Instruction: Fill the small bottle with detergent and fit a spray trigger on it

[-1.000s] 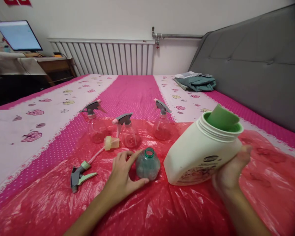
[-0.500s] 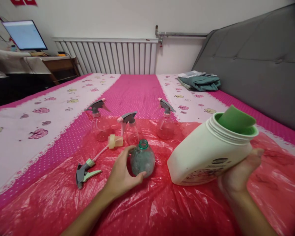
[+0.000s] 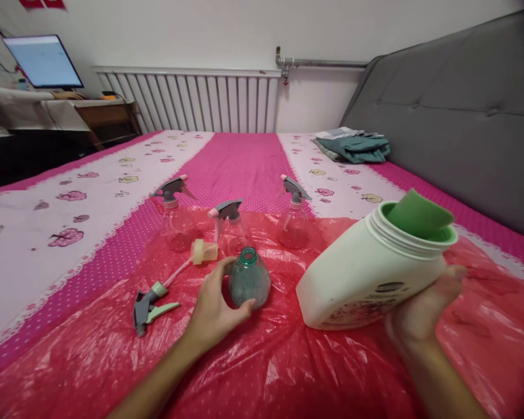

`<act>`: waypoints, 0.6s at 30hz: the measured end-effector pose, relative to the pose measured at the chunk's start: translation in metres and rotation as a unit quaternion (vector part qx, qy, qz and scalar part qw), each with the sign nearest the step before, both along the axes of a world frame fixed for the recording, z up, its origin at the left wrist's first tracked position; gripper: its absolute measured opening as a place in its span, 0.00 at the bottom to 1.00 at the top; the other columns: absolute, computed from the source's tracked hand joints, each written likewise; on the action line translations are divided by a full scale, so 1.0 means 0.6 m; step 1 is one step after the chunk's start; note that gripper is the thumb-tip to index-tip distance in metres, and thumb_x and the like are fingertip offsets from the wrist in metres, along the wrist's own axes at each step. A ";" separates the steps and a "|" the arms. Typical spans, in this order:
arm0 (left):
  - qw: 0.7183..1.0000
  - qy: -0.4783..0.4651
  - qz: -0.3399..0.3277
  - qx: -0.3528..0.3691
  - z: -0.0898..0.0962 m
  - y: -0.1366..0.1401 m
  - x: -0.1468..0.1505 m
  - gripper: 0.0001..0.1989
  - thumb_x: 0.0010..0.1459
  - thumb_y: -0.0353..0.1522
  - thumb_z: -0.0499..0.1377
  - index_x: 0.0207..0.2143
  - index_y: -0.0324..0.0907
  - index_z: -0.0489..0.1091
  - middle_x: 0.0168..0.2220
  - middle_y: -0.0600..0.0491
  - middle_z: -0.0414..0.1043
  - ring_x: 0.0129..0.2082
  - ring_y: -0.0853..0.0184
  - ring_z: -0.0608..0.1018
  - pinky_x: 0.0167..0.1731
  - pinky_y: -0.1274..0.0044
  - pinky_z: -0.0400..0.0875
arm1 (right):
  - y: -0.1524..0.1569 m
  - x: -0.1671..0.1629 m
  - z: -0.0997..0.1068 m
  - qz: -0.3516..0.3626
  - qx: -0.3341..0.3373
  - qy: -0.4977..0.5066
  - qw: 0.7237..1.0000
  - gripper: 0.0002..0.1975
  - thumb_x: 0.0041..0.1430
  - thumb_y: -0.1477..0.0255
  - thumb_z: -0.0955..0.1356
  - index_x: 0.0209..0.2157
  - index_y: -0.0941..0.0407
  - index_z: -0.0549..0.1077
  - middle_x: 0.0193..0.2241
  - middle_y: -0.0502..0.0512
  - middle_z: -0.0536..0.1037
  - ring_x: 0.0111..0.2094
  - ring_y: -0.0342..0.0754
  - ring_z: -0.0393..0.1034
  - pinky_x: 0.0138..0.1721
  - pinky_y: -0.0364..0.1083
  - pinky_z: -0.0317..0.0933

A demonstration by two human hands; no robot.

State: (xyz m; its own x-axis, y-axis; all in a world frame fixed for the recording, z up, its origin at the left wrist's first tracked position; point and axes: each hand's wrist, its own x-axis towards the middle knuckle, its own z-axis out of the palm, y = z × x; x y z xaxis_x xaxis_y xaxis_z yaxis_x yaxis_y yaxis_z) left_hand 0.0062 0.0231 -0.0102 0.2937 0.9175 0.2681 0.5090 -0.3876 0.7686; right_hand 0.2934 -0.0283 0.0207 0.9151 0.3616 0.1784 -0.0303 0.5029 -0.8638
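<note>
My left hand (image 3: 218, 308) is wrapped round the side of a round, clear greenish bottle (image 3: 250, 282) whose open neck has no sprayer on it. With my right hand (image 3: 423, 311) I hold a large white plastic jug (image 3: 367, 276) from below, tilted up to the right. A green liner or scoop (image 3: 421, 215) shows at the jug's wide open mouth. Left of my left hand lies a loose grey and green spray head (image 3: 146, 308) with its pink tube running into a yellowish fitting (image 3: 204, 251).
Behind stand three clear spray bottles with grey and pink heads: left (image 3: 177, 227), middle (image 3: 233, 233) and right (image 3: 294, 227). Red plastic sheeting (image 3: 288, 372) covers the bed's near part. Folded clothes (image 3: 358, 146) lie by the grey headboard (image 3: 467, 110). A person's arm (image 3: 21, 94) rests at a desk.
My left hand and the greenish bottle have shifted slightly left, and the bottle leans a little more. The white jug stays nearly where it was.
</note>
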 end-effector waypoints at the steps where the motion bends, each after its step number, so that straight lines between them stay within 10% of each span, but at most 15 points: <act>1: 1.000 0.002 0.000 -0.006 -0.001 0.000 0.000 0.34 0.50 0.37 0.69 0.59 0.44 0.64 0.59 0.41 0.75 0.59 0.45 0.78 0.62 0.50 0.71 | 0.000 0.001 -0.001 0.000 0.001 0.001 1.000 0.40 0.50 0.33 0.64 0.39 0.57 0.76 0.41 0.58 0.80 0.52 0.57 0.74 0.43 0.50 0.75; 18: 0.996 0.060 -0.054 -0.041 0.020 -0.009 -0.005 0.35 0.54 0.40 0.69 0.62 0.44 0.63 0.61 0.39 0.71 0.63 0.43 0.74 0.63 0.49 0.67 | -0.002 0.010 -0.005 0.014 -0.004 -0.013 1.000 0.38 0.50 0.34 0.64 0.40 0.55 0.73 0.41 0.56 0.80 0.48 0.55 0.76 0.38 0.50 0.75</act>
